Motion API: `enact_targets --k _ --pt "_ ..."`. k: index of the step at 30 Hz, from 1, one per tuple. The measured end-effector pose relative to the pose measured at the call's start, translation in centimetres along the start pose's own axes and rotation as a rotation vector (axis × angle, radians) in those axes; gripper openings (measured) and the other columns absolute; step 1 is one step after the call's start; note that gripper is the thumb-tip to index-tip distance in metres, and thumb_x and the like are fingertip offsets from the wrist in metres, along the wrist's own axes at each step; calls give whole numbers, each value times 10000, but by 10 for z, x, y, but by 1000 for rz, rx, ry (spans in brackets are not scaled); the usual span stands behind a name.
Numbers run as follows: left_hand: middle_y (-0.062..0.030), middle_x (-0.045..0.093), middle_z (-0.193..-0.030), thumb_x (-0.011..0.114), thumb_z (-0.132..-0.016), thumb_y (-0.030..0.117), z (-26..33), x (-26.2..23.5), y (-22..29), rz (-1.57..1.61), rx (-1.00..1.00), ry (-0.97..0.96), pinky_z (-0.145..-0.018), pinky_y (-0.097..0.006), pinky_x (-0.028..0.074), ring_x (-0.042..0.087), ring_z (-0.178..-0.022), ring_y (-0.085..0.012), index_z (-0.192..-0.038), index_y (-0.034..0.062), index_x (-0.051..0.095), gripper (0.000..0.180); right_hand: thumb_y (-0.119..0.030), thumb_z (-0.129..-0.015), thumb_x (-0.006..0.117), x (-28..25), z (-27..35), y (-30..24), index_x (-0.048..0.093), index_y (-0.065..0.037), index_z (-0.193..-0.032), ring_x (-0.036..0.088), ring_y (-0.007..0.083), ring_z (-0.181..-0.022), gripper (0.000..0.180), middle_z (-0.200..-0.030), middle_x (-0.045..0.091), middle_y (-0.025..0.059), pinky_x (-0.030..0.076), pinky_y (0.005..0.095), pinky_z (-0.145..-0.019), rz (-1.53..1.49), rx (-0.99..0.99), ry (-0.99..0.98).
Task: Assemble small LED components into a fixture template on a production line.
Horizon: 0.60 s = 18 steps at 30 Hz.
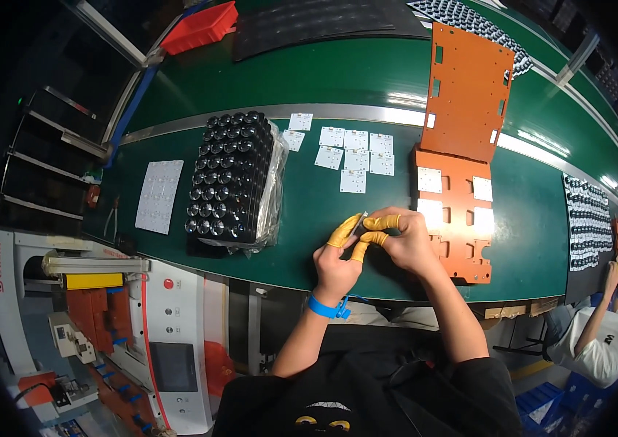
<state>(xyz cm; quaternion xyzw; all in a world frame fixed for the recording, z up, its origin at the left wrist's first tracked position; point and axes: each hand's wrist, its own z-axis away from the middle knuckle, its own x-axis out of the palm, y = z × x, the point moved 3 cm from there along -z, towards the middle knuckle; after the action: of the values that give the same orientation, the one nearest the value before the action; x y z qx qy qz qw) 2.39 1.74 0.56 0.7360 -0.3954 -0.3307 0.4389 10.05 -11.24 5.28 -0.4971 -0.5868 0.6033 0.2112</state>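
Yellow finger covers sit on the fingers of both hands. My left hand (339, 266), with a blue band at its wrist, is closed on one side of a small dark piece with a pale edge (359, 224). From the other side my right hand (409, 243) pinches the same piece; the fingers hide most of it. Just right of my hands lies an orange fixture plate (456, 251) bearing several white square circuit boards (429, 180). A second orange plate (465, 95) with slots and holes adjoins its far end. More white boards (356, 159) lie loose beyond my hands.
Left of my hands stands a stack of trays of black domed lenses (230, 178) in clear plastic. Beside it lies a white sheet panel (160, 197). A red bin (200, 29) is at the far left, a machine (178, 342) at the near left, and a co-worker (600, 339) at the right.
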Motion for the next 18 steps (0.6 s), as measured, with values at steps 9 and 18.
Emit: enact_targets --k 9,18 --pt "-112 685 -1035 591 -915 -14 1 -6 -1 309 -126 71 -798 -269 532 642 -937 -130 -1211 -69 576 301 66 -751 728 2 3 6 684 57 -981 660 213 -963 234 -1033 677 131 526 312 -875 -261 74 -40" --pt "-118 683 -1011 564 -951 40 2 -7 -3 178 -124 105 -763 -254 521 629 -879 -112 -1210 -75 572 283 113 -744 718 5 2 3 649 72 -935 640 203 -1009 207 -1080 649 127 520 315 -911 -369 126 -51"
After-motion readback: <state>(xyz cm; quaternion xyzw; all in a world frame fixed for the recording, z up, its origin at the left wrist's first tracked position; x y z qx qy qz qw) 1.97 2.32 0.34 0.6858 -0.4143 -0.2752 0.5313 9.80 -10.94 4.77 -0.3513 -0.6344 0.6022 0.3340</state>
